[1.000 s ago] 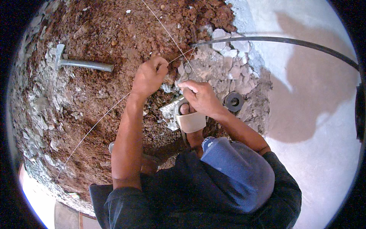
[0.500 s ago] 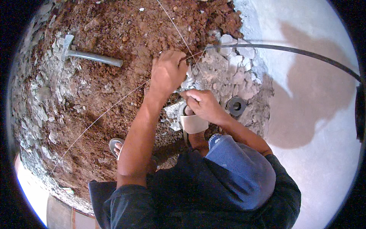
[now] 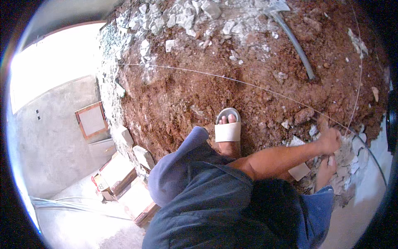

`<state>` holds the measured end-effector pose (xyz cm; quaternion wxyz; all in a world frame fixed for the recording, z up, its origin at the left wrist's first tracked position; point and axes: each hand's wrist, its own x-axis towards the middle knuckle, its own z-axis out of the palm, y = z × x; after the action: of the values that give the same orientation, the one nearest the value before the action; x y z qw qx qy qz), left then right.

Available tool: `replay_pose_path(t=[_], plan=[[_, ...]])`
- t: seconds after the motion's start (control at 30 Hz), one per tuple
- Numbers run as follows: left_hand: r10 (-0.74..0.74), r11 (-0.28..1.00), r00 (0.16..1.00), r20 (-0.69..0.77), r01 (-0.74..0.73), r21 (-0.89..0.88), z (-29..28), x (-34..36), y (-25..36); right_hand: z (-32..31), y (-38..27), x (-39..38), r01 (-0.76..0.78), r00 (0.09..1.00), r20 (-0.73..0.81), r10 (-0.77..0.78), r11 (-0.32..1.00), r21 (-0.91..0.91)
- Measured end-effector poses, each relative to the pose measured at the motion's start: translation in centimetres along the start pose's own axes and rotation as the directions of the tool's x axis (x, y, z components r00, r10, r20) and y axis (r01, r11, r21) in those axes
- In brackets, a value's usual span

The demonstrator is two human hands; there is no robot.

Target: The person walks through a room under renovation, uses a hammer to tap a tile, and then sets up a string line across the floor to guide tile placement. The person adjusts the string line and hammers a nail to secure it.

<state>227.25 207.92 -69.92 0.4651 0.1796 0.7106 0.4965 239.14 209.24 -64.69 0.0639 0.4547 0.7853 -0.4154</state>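
At the right of the view, my left hand (image 3: 329, 140) is closed, its fingers pinched beside a thin white string (image 3: 224, 76). This string runs across red, crumbly soil and meets a second string (image 3: 359, 74) just past the hand. My right hand (image 3: 326, 168) is close below it, with fingers curled; what they hold is hidden. A dark, thin rod or cable (image 3: 369, 154) begins near the strings' crossing and bends toward the lower right. Farther off on the soil lies a hammer (image 3: 295, 43) with a metal handle.
Broken pale rubble (image 3: 182, 18) lines the far edge of the soil. My left foot is in a white-strapped sandal (image 3: 227, 133); another sandal strap (image 3: 299, 171) shows near my hands. At lower left are cardboard boxes (image 3: 134, 201), a grey wall (image 3: 54, 145) and a framed panel (image 3: 91, 120).
The view has swung left, so my hands and the hammer now appear farther right. Boxes and the grey wall have come into sight. Both hands stay close together near the string crossing.
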Motion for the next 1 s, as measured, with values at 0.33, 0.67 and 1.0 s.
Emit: replay_pose_path(t=[0.33,0.67,1.0], plan=[[0.029,0.987,0.993,0.115,-0.046,0.151,-1.9,-1.7,3.1,-8.2,7.0,2.0,-0.258,0.887,-0.431,0.169,0.953,-0.157],[0.131,0.983,0.986,0.107,-0.143,0.116,0.0,-2.9,2.0,-6.7,2.2,7.2,-0.19,0.959,-0.148,0.241,0.937,0.294],[0.294,0.87,0.937,0.19,-0.344,0.354,-0.6,-4.4,0.5,-3.3,-2.3,7.1,-0.057,0.919,-0.18,0.35,0.57,0.82]])
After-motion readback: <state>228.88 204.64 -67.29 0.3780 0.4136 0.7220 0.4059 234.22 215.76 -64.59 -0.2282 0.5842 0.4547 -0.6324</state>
